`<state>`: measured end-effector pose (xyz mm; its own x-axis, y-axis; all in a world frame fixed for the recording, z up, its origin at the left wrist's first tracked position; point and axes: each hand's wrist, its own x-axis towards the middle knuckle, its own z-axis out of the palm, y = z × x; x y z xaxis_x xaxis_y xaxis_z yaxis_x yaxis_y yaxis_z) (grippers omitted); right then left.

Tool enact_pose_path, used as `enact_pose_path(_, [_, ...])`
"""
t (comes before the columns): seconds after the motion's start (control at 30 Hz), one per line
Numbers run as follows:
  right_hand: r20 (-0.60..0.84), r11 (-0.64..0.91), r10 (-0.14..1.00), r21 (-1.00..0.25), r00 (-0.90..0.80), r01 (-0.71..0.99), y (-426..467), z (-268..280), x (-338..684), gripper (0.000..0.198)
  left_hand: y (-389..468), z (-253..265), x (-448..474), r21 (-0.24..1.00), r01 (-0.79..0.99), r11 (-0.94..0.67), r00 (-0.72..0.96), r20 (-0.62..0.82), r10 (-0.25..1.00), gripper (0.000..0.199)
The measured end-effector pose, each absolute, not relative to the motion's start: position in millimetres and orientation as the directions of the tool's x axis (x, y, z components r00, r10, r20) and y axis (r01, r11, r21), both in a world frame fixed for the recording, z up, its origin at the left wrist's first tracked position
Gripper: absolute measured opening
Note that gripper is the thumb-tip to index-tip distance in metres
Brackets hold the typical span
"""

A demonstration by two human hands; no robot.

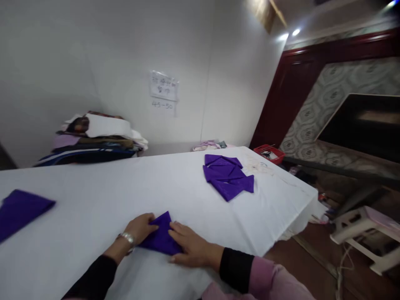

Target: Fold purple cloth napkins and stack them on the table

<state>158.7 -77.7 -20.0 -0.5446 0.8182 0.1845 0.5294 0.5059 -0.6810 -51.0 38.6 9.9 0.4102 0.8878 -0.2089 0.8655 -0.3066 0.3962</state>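
A folded purple cloth napkin (161, 238) lies on the white-covered table (103, 191) right in front of me, one corner pointing away. My left hand (140, 228), with a silver watch at the wrist, grips its left edge, thumb on top and fingers curled. On the right side, my right hand (192, 246) rests with its fingers stretched out over the napkin's edge, thumb apart. Several folded purple napkins (227, 174) overlap in a loose pile farther back, right of centre. Another piece of folded purple cloth (21, 210) lies at the far left, cut off by the picture's edge.
A stack of folded fabrics (100, 139) stands by the wall at the back left. A handwritten paper sign (164, 86) hangs above. Past the table's right end are a red basket (270, 153) and, lower down, a plastic stool (368, 233). Pinkish cloth (208, 145) lies along the back edge.
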Motion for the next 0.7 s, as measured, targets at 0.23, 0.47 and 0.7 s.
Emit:
enact_pose_path(0.23, [-0.033,-0.066,0.958,-0.992,-0.285,-0.108,-46,-31,151,0.121,13,32,-50,0.685,0.639,-0.351,0.628,-0.201,0.752,0.020])
enact_pose_path(0.47, [-0.033,-0.132,0.955,-0.937,-0.294,-0.324,-54,-14,154,0.056,19,51,-23,0.574,0.660,-0.485,0.598,-0.010,0.802,0.019])
enact_pose_path(0.7, [0.010,0.071,0.980,-0.951,0.201,-0.300,-50,24,279,0.042,24,0,21,0.479,0.581,-0.658,0.518,0.406,0.753,0.036])
